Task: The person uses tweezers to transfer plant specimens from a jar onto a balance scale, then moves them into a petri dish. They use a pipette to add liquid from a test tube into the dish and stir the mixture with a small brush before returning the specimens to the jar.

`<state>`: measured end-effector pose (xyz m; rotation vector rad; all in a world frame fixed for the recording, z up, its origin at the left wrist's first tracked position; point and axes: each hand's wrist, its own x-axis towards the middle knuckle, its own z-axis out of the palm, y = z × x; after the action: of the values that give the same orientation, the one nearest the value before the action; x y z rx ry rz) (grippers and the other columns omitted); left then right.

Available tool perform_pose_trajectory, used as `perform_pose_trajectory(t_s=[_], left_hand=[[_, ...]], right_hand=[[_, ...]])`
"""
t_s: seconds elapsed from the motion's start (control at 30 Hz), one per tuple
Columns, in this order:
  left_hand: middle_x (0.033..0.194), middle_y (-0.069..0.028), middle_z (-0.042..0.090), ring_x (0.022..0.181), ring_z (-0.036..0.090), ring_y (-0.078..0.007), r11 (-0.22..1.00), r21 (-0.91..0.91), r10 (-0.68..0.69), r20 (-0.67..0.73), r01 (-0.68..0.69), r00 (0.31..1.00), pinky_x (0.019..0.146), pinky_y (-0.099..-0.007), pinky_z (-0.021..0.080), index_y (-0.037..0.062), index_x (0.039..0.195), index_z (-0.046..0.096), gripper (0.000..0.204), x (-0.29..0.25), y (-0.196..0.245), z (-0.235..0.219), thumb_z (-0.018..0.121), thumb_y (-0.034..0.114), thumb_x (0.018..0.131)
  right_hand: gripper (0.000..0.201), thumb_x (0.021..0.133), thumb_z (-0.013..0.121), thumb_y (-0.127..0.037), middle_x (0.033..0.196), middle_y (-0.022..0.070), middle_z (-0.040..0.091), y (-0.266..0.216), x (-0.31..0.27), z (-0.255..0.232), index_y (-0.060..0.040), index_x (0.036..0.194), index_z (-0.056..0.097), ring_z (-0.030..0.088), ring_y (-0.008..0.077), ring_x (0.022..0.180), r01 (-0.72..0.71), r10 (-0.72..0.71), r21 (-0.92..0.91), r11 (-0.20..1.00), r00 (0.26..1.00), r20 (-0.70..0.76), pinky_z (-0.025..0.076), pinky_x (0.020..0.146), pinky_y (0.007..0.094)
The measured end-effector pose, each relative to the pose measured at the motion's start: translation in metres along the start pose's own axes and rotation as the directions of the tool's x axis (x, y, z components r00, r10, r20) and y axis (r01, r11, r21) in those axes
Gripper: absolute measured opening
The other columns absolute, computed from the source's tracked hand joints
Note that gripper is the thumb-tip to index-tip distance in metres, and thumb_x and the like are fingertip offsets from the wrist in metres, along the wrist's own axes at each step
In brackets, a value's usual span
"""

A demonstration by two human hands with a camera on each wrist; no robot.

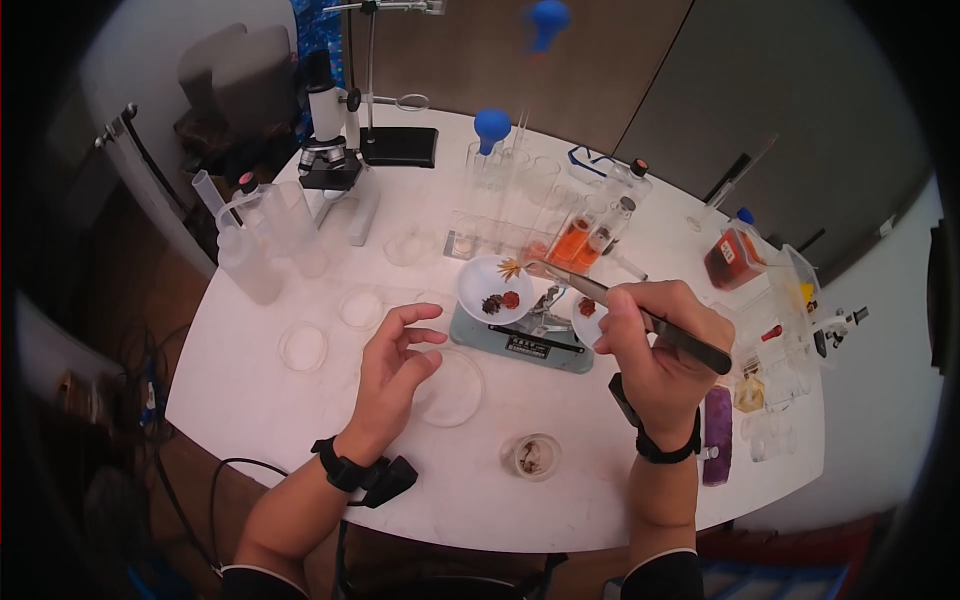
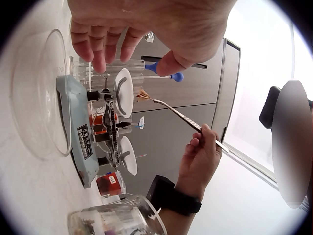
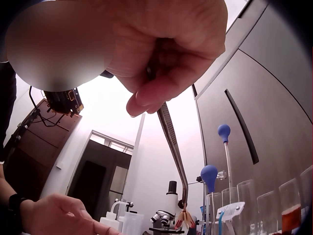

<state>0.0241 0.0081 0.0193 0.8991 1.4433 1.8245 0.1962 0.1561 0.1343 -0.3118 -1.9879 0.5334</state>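
Observation:
The right hand (image 1: 665, 350) grips metal tweezers (image 1: 590, 287), whose bent tips pinch a yellowish-brown dried piece (image 1: 511, 268) above the left pan (image 1: 478, 285) of a blue-grey balance (image 1: 480, 338). In that pan lie a dark clump (image 1: 492, 304) and a reddish one (image 1: 511, 300); another reddish clump (image 1: 587, 307) is in the right pan. The left wrist view shows the held piece (image 2: 143, 95) raised over the upper pan (image 2: 125, 93). The left hand (image 1: 393, 365), fingers loosely bent and holding nothing, hovers left of the balance beside a glass dish (image 1: 478, 398).
A small beaker (image 1: 533, 457) with brown bits stands near the front edge. Behind the balance are test tubes and orange-filled tubes (image 1: 572, 243). A microscope (image 1: 330, 150) and plastic bottles (image 1: 250, 262) stand at the left; a red-filled container (image 1: 735, 258) is at the right.

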Motion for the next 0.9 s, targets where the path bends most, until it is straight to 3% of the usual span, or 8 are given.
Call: perform_pose_trajectory(t_s=[0.17,0.6,0.9], left_hand=[[0.127,-0.0074,0.055,0.107,0.056,-0.0182,1.000,-0.010,-0.005,-0.001,0.005,1.000,0.093,-0.0315,0.040,0.0006,0.127,0.052,0.050,0.000,-0.001,0.000,0.053,0.013,0.078],[0.126,-0.0073,0.055,0.107,0.057,-0.0182,1.000,-0.009,0.000,-0.005,0.000,1.000,0.094,-0.0316,0.039,0.0008,0.126,0.053,0.049,0.000,0.000,0.001,0.053,0.013,0.078],[0.126,-0.0073,0.055,0.107,0.056,-0.0182,1.000,-0.012,0.001,-0.006,-0.001,1.000,0.094,-0.0316,0.039,0.0005,0.126,0.053,0.049,0.000,-0.001,0.000,0.053,0.012,0.078]], right_hand=[[0.003,0.083,0.069,0.001,0.061,0.0051,0.064,-0.002,-0.001,-0.010,0.0026,0.080,0.068,0.062,0.0103,0.051,-0.003,0.005,0.027,1.000,0.997,-0.071,0.043,0.047,0.0200],[0.007,0.080,0.068,0.004,0.059,0.0045,0.060,-0.003,0.001,-0.005,0.0024,0.073,0.066,0.054,0.0096,0.049,-0.041,0.042,0.013,0.999,0.999,-0.018,0.040,0.047,0.0225],[0.009,0.079,0.069,0.004,0.059,0.0045,0.058,0.006,0.001,0.004,0.0005,0.072,0.064,0.057,0.0124,0.047,-0.026,0.029,-0.046,0.999,0.997,0.068,0.040,0.045,0.0223]])
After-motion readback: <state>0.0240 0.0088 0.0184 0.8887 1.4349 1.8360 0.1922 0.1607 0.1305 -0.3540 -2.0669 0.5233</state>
